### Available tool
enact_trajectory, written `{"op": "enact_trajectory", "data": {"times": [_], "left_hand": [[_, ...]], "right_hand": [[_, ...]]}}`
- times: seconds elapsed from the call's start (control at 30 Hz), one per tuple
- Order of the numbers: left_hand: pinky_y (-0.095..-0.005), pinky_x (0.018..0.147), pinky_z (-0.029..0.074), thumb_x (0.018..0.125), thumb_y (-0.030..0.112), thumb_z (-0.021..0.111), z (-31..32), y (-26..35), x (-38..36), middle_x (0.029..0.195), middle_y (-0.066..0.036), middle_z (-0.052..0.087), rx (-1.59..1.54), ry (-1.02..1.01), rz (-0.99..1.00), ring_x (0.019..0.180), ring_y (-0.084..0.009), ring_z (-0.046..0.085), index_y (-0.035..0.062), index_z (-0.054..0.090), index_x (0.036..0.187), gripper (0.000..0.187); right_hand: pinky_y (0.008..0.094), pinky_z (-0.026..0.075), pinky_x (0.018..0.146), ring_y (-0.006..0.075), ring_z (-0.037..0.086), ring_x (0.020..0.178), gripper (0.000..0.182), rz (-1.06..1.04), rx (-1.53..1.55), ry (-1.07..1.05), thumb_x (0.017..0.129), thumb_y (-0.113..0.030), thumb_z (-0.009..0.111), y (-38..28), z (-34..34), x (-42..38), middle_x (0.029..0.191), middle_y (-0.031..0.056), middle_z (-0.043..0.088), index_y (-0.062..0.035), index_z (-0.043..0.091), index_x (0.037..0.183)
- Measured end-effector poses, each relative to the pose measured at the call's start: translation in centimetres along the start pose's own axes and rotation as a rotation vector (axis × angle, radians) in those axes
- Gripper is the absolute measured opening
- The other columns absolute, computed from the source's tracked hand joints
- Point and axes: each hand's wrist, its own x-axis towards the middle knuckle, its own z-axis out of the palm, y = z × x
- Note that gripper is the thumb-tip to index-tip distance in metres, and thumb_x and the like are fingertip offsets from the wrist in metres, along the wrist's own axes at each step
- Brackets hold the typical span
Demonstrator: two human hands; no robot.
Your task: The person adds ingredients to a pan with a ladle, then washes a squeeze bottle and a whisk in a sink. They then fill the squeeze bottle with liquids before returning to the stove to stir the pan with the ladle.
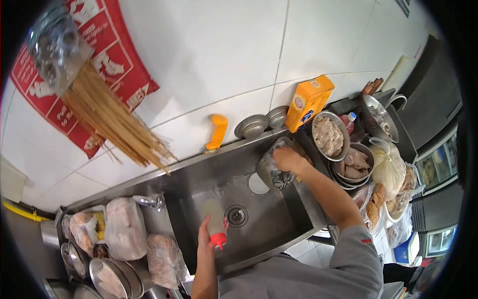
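My left hand (205, 236) is wrapped round a translucent squeeze bottle (214, 215) with a red cap. The bottle is over the near side of the steel sink (199, 187), its cap pointing towards me. At the sink's far right corner my right hand (289, 158) is closed at the top of a clear plastic bag (269, 167) with dark, crumpled contents near its lower end. My right fingertips are partly hidden. Under the bag, a white round lid or dish (258, 183) lies in the sink, close to the drain (236, 216).
Right of the sink stand bowls of raw meat (328, 135), an orange box (309, 102) and filled bags (388, 164). Bagged meat (124, 229) and metal bowls (114, 279) crowd the left side. Wooden skewers (112, 117) hang on the wall above an orange-handled tool (217, 132).
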Motion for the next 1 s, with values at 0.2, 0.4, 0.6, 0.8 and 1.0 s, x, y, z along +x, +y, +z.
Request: {"op": "enact_trajectory", "data": {"times": [0.2,0.4,0.6,0.8,1.0], "left_hand": [[-0.0386,0.078,0.052,0.085,0.037,0.051,-0.6,0.4,0.2,0.100,-0.015,0.058,-0.086,-0.074,-0.020,0.084,-0.0247,0.061,-0.0001,0.048,0.113,0.046],[-0.0354,0.070,0.054,0.085,0.038,0.046,-1.1,1.1,0.4,0.099,-0.015,0.059,0.002,-0.149,-0.045,0.079,-0.0217,0.061,-0.0011,0.048,0.114,0.049],[-0.0368,0.070,0.053,0.093,0.040,0.035,-3.2,0.0,2.7,0.098,-0.011,0.060,0.105,0.068,0.023,0.083,-0.0250,0.061,0.0065,0.051,0.111,0.041],[-0.0365,0.055,0.053,0.090,0.050,0.042,-4.4,0.5,2.9,0.092,-0.009,0.060,0.205,-0.016,-0.074,0.068,-0.0226,0.062,0.0091,0.051,0.109,0.046],[-0.0350,0.049,0.053,0.085,0.058,0.047,-6.1,1.3,3.3,0.088,-0.010,0.058,0.220,0.001,-0.087,0.058,-0.0237,0.060,0.0065,0.049,0.111,0.057]], "right_hand": [[0.0374,0.048,0.079,0.0346,0.060,0.088,0.035,-0.193,0.258,0.252,0.063,0.002,0.056,0.1,-4.7,-3.6,0.091,0.0202,0.060,0.0002,0.064,0.097],[0.0334,0.045,0.083,0.0291,0.050,0.099,0.056,-0.388,0.663,0.251,0.069,0.008,0.049,-12.4,-2.4,-9.4,0.109,0.0142,0.044,-0.0160,0.059,0.119],[0.0357,0.043,0.086,0.0320,0.049,0.099,0.040,-0.236,1.154,0.033,0.079,-0.001,0.054,-21.1,12.5,-5.3,0.110,0.0151,0.040,-0.0156,0.060,0.116],[0.0358,0.049,0.068,0.0307,0.056,0.079,0.027,-0.160,0.868,0.400,0.078,-0.021,0.066,-21.5,15.8,0.7,0.088,0.0170,0.051,-0.0091,0.065,0.102],[0.0367,0.048,0.060,0.0299,0.060,0.067,0.015,-0.552,0.952,0.546,0.074,-0.016,0.069,-21.7,16.5,-0.6,0.074,0.0141,0.062,-0.0062,0.068,0.085]]}}
